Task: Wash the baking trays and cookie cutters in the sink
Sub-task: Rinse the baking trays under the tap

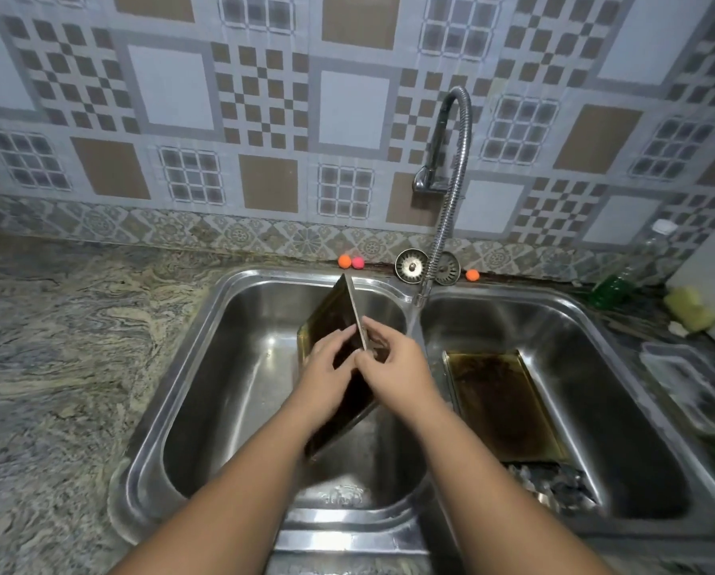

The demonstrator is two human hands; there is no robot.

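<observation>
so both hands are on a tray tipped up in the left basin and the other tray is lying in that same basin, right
Not quite. The other tray lies in the right basin, as the head view shows. The rest holds: the left hand and right hand are on the tipped tray in the left basin.

Grimy dark metal baking tray (330, 311) tipped up in steel double sink (347, 541)'s left basin; right hand (393, 365) grips it, left hand (326, 361) presses flat.
</observation>
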